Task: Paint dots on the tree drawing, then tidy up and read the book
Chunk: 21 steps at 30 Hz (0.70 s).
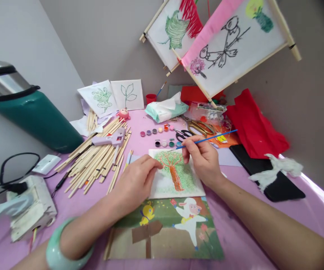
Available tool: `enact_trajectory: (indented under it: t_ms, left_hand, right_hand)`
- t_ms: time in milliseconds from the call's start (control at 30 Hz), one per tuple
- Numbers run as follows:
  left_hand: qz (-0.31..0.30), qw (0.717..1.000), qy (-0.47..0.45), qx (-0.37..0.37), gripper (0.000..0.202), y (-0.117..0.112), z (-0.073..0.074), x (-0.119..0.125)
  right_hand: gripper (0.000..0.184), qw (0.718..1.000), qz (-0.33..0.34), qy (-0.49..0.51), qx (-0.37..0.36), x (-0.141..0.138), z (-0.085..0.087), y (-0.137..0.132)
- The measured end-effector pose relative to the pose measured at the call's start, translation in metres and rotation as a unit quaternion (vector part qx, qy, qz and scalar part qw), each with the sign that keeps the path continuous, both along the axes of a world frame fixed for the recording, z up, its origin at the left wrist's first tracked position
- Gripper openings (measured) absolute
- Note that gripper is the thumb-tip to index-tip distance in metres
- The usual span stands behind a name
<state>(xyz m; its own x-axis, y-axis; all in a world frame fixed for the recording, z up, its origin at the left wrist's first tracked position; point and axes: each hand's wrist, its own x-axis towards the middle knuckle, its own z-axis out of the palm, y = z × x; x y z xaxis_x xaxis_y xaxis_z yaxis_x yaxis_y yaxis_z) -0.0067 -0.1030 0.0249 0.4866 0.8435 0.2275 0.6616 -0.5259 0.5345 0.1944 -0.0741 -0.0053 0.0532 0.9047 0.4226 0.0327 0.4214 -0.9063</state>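
Observation:
In the middle of the head view lies a small white canvas (194,192) with a tree: orange-brown trunk and branches, green dabbed leaves. My right hand (203,159) is closed around a thin blue paintbrush (218,137). The brush slants down to the left, its tip over the canvas's top edge; whether it touches is too fine to tell. My left hand (139,176) has its fingers curled over the canvas's left edge, holding it. Under the canvas's near side is a picture sheet (167,249) with a lamb and a yellow bird. Just beyond stand two rows of paint pots (163,143).
Wooden sticks (94,165) lie left under a glue gun (111,138). A green bottle (35,116) and a power strip (32,210) are far left. Scissors (200,127), red cloth (256,127) and a black phone-like slab (284,189) are right. Painted hangings (235,75) dangle above.

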Motion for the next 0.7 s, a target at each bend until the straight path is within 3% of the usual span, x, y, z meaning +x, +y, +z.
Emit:
enact_trajectory:
  t_ms: [133,333,533,700]
  left_hand:
    - [-0.026,0.999,0.003,-0.020,0.026,-0.009,-0.008,-0.004]
    - [-0.013,0.998,-0.003,-0.060,0.021,-0.024,-0.012,-0.002]
    - [-0.009,0.997,0.004,-0.071,0.023,-0.030,-0.022,0.003]
    - [-0.030,0.997,-0.029,-0.059,0.027,-0.026,-0.027,0.000]
  right_hand:
    - [0.019,0.999,0.026,0.004,-0.037,-0.002,-0.012,-0.001]
    - [0.019,0.997,0.038,-0.002,-0.072,-0.001,-0.014,-0.001]
    - [0.019,0.998,-0.009,-0.011,-0.067,0.001,-0.013,0.006]
    - [0.019,0.994,-0.035,-0.090,-0.044,0.003,-0.008,0.021]
